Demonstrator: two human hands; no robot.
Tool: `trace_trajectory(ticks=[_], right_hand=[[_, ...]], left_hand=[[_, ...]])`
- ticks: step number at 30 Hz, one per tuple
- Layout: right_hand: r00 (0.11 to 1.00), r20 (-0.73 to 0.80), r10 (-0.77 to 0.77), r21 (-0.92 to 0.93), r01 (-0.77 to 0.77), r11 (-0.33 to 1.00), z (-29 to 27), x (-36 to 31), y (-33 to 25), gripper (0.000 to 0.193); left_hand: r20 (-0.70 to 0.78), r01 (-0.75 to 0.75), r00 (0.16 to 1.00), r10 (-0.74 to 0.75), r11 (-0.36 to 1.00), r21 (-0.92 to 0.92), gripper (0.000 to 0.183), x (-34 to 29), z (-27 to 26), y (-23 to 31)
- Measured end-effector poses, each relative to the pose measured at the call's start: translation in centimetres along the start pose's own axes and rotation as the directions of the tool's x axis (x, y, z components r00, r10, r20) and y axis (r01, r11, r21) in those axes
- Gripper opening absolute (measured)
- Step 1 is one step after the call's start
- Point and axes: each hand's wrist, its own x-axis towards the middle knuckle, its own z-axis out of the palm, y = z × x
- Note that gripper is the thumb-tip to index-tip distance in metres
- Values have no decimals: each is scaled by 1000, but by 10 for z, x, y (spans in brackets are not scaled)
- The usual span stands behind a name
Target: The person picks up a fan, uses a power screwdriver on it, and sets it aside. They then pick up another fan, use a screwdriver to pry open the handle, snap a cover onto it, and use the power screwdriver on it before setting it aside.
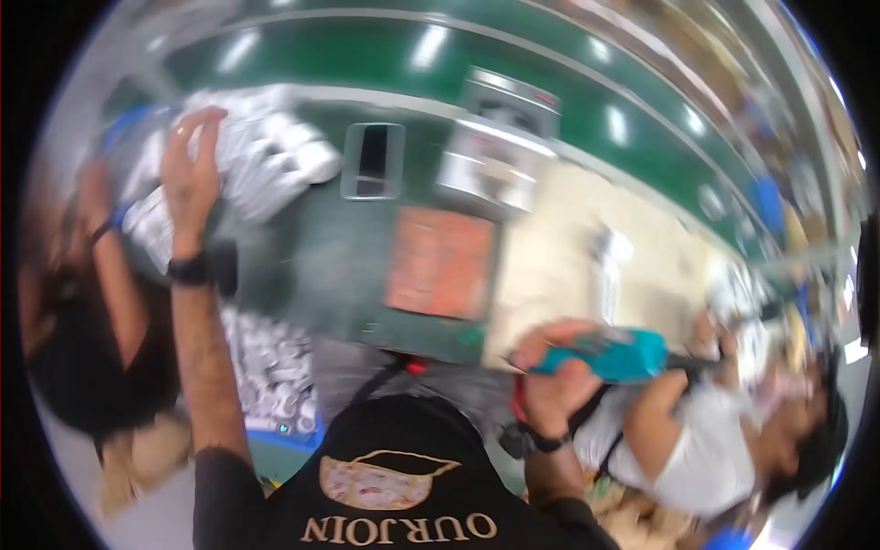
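My left hand (192,170) reaches out to the far left over a pile of white plastic parts (275,151). Its fingers are apart, and nothing shows between them, though motion blurs the view. At the near right, my right hand (557,390) is closed around a teal electric screwdriver (632,356). The tool lies roughly level, its narrow tip pointing left and a dark cord end to the right. Left of that tip, an orange-red pad (440,261) lies flat on the dark green table (307,261).
Beyond the pad stand a phone-like device in a clear tray (373,160) and a silver-white box (495,165). A blue bin of small white parts (275,376) is by my left arm. Co-workers sit at left (101,357) and right (706,445). A cream board (568,234) covers the right side.
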Motion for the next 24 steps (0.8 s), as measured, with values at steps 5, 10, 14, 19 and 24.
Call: trace_trajectory(ticks=[5, 10, 14, 19, 24], right_hand=[[989, 130, 65, 74, -75, 994, -25, -10, -12, 68], [997, 42, 59, 35, -60, 998, -37, -18, -28, 71], [999, -4, 45, -9, -46, 999, -52, -25, -33, 73], [999, -13, 42, -19, -42, 999, -55, -25, -30, 74], [999, -41, 28, -46, -30, 998, -56, -16, -22, 75]], left_hand=[[435, -23, 818, 376, 777, -629, 29, -69, 123, 228], [709, -14, 507, 490, 828, -561, 55, -129, 232, 355], [808, -24, 412, 421, 891, -453, 70, -143, 263, 385], [689, 17, 674, 266, 927, -374, 39, -153, 270, 383], [592, 44, 696, 406, 799, -600, 30, -121, 220, 338]])
